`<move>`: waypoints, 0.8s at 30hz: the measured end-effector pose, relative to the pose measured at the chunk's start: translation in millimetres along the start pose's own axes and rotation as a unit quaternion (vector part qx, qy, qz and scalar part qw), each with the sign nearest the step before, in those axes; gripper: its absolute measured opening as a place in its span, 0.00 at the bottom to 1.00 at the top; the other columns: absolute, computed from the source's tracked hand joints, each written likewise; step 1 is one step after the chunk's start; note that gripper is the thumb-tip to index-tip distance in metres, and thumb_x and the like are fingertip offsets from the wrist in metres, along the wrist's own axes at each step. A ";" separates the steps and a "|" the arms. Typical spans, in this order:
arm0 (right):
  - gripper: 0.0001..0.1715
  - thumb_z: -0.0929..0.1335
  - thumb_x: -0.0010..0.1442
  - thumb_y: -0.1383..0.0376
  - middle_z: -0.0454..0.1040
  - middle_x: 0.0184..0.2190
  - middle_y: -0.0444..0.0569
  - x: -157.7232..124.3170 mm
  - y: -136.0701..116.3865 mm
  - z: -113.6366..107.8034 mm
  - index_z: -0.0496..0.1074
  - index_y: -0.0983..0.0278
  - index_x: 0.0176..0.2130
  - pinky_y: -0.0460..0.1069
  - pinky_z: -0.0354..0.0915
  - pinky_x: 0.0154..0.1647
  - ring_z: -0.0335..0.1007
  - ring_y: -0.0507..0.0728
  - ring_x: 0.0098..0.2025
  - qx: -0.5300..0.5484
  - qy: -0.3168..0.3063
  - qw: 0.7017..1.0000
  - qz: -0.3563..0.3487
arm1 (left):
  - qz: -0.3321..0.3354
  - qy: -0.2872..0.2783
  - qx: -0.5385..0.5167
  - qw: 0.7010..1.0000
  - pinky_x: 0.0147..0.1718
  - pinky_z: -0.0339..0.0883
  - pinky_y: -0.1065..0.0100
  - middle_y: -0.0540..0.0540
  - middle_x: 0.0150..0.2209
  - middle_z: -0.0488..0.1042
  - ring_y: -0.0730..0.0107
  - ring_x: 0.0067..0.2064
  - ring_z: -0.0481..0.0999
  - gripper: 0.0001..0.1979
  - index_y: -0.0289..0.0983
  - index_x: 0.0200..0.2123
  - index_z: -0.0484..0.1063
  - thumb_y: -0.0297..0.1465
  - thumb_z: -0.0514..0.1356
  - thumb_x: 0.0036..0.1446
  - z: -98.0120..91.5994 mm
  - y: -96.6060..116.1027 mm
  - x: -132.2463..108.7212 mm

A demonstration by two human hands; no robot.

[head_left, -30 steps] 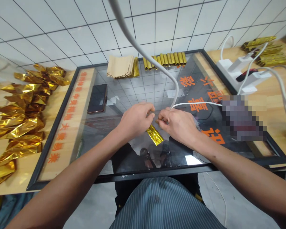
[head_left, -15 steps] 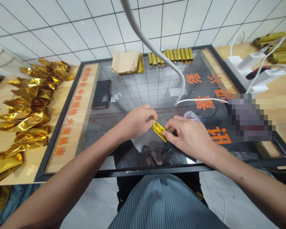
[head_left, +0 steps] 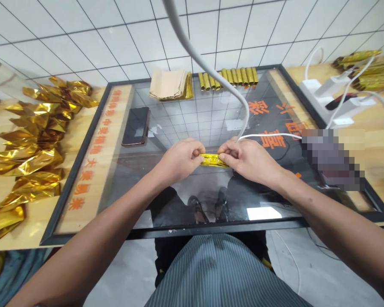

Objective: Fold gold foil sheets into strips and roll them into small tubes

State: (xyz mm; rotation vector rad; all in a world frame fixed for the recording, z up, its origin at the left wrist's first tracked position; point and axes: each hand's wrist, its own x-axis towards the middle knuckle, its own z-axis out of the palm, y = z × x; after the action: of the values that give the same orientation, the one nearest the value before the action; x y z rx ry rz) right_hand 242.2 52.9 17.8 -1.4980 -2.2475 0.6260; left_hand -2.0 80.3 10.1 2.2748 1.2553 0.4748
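Observation:
A narrow strip of folded gold paper point(head_left: 213, 160) spans the gap between my two hands, level above the dark glass panel point(head_left: 179, 209). My left hand point(head_left: 183, 158) pinches its left end between thumb and forefinger. At the other end, my right hand point(head_left: 247, 158) grips it in the same way, fingers closed. Beyond the hands, a row of rolled gold paper tubes point(head_left: 233, 77) lies along the panel's back edge. Beside the tubes sits a stack of brown paper sheets point(head_left: 168, 83) with gold paper point(head_left: 188, 87) at its right side.
Folded gold foil shapes point(head_left: 35, 149) crowd the left of the wooden table. A phone point(head_left: 136, 125) lies on the panel. At right are a white power strip point(head_left: 321, 100), a blurred-out object point(head_left: 333, 160) and more gold rolls point(head_left: 361, 70). A white cable point(head_left: 211, 68) hangs across the middle.
The gold strip has turned from slanting to nearly level and risen slightly in view. My right hand has moved up and left to its right end.

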 end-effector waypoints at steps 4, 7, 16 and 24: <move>0.11 0.74 0.67 0.64 0.79 0.35 0.44 -2.7 7.3 5.0 0.82 0.58 0.49 0.50 0.60 0.37 0.71 0.56 0.35 0.001 0.020 1.000 -0.021 | 0.015 0.002 0.034 0.999 0.37 0.65 0.63 0.48 0.36 0.75 0.65 0.37 0.74 0.07 0.38 0.37 0.79 0.27 0.60 0.66 4.2 -2.3 -2.6; 0.10 0.73 0.68 0.64 0.78 0.32 0.43 -3.0 12.1 8.1 0.83 0.57 0.49 0.50 0.60 0.37 0.71 0.56 0.35 -0.006 0.029 0.999 -0.035 | 0.032 0.005 0.075 0.997 0.37 0.66 0.63 0.46 0.39 0.75 0.64 0.37 0.74 0.09 0.38 0.42 0.81 0.29 0.59 0.68 5.1 -4.1 -3.6; 0.08 0.73 0.69 0.64 0.78 0.30 0.43 -1.5 14.8 10.8 0.83 0.59 0.47 0.52 0.60 0.39 0.72 0.57 0.33 -0.025 0.047 0.998 -0.040 | 0.062 0.029 0.132 0.989 0.39 0.69 0.64 0.43 0.44 0.78 0.61 0.44 0.78 0.14 0.38 0.49 0.81 0.31 0.54 0.74 8.3 -6.6 -7.5; 0.08 0.70 0.71 0.66 0.86 0.45 0.47 -1.0 14.6 10.5 0.81 0.58 0.43 0.53 0.65 0.44 0.76 0.58 0.38 -0.011 0.047 0.998 -0.050 | 0.109 0.071 0.108 0.986 0.45 0.70 0.62 0.43 0.45 0.81 0.61 0.46 0.79 0.15 0.36 0.49 0.79 0.25 0.51 0.74 17.0 -14.0 -8.6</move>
State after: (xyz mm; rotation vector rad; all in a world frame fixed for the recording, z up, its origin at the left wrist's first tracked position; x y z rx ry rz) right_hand 248.2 55.3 1.0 -1.3850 -2.2481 0.4933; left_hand -7.2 75.0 -12.4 2.6192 1.1779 0.6143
